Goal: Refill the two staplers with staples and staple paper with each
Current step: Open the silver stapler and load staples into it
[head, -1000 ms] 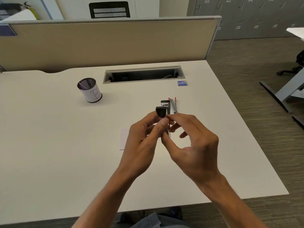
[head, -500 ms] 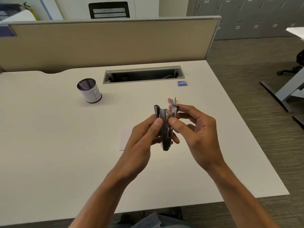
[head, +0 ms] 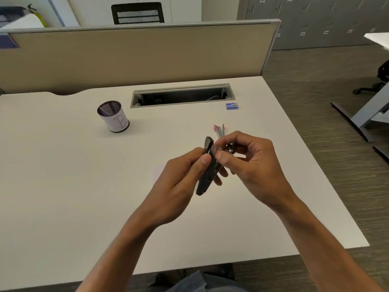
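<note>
Black stapler [head: 207, 167] gripped in left hand [head: 181, 182], right hand [head: 250, 165] fingers pinching its front end, above desk [head: 63, 186]

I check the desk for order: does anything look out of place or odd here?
Nothing looks damaged or spilled. The hands hold the black stapler above the desk; the red stapler lies opened flat behind them.

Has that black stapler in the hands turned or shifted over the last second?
Yes. The black stapler pointed end-on at the camera; it now lies lengthwise, its tip tilted toward the mesh pen cup, gripped by the left hand.
</note>
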Motion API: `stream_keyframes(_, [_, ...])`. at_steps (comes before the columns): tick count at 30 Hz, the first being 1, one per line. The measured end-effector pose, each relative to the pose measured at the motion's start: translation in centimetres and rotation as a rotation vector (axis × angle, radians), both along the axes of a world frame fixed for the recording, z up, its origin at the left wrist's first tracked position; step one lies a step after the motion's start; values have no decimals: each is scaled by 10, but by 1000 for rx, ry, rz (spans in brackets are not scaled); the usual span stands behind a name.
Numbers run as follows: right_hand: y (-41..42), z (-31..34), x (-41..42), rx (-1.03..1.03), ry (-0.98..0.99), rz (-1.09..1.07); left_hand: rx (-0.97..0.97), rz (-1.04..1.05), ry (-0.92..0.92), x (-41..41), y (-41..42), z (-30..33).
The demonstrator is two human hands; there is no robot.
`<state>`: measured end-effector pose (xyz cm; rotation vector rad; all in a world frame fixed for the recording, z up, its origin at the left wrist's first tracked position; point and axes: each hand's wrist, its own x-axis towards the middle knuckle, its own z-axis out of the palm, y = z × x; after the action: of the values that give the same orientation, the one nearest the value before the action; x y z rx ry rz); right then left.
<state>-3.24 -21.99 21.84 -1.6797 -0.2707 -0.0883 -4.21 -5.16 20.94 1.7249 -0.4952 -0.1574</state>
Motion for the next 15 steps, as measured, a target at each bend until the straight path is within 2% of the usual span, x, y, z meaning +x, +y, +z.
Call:
stream_keyframes(6, [-2,2,1,-107,-58,-48,81,-4,-45,0,3,5])
stream_keyframes(10, [-5,7,0,-212,-137,-82,158,63,-147,4,6,8])
stream_keyframes(15, [-4,7,-2,-286,-151,-61,126,123,-171,6,7,9])
